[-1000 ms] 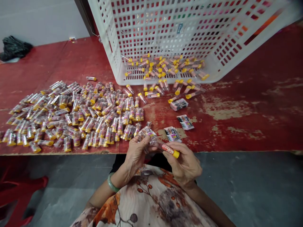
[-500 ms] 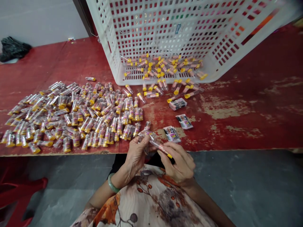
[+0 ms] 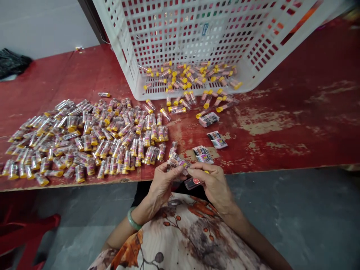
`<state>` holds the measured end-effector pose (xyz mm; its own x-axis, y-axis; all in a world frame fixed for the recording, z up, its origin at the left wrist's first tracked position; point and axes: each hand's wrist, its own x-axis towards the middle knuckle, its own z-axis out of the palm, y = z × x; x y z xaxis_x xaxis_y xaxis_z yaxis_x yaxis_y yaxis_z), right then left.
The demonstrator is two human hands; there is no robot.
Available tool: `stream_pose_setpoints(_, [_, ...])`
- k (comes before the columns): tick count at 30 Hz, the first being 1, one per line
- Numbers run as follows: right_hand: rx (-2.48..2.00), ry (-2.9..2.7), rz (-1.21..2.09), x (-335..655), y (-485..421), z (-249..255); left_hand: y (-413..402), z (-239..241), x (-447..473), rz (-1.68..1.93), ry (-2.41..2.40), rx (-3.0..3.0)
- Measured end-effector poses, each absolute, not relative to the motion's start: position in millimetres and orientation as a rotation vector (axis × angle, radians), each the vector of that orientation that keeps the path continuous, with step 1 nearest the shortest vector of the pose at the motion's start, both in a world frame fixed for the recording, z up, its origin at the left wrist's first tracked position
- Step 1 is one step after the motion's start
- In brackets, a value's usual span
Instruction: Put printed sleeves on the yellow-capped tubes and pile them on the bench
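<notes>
My left hand (image 3: 161, 183) pinches a printed clear wrapper (image 3: 176, 161) between thumb and fingers, just over the table's front edge. My right hand (image 3: 216, 183) is closed around a clear tube (image 3: 192, 183) with a yellow cap, whose clear end points left. The thumb and forefinger of that hand meet at the wrapper's right edge. Whether the wrapper is one piece or a few together, I cannot tell. Behind my right hand lie a stack of printed wrappers (image 3: 202, 154), another small stack (image 3: 217, 139) and a thicker bundle (image 3: 209, 119).
Many wrapped tubes (image 3: 112, 146) cover the table's left part up to its front edge. A white plastic basket (image 3: 180, 33) lies on its side at the back, with yellow-capped tubes (image 3: 185, 77) spilling out. A red stool (image 3: 28, 240) stands at lower left.
The tube in my right hand has swung away from the wrapper, its clear end now lower. My right fingertips have come up to the wrapper's edge. The view has shifted slightly.
</notes>
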<state>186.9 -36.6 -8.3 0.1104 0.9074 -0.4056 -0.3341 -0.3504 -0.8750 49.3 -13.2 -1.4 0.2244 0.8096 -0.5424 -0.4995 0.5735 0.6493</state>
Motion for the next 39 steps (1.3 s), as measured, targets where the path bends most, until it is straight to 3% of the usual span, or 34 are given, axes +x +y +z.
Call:
stream_pose_setpoints(15, [-1.250, -0.879, 1.338, 223.1, -49.7, -11.8, -4.3, -9.1, 44.3, 1.118, 0.985, 0.192])
stream_pose_setpoints(27, [-1.173, -1.510, 0.465, 208.8, -57.1, 10.3, -9.3, -3.6, 49.8, 1.040, 0.956, 0.181])
stream_pose_setpoints(39, [-1.163, -1.705, -0.004, 184.3, -56.0, -8.4, -15.1, 5.7, 51.5, 1.099, 0.946, 0.260])
